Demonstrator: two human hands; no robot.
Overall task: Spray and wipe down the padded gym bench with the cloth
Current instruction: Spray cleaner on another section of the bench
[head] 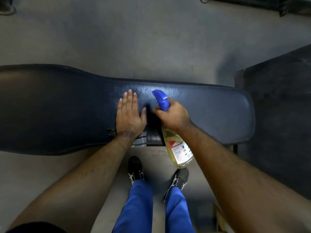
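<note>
The bench [210, 115], padded in dark blue, runs from 9 to 3 o'clock across the grey floor [151, 39]. The left hand [130, 113] lies flat and released, fingers toward 12, pressing the cloth [138, 140] (only a checked corner shows) near the bench's 6 o'clock edge. The right hand [173, 115] is clenched around the spray bottle [178, 147], nozzle toward 11. Bare padding stretches toward 3; another dark pad [277, 106] stands just beyond.
</note>
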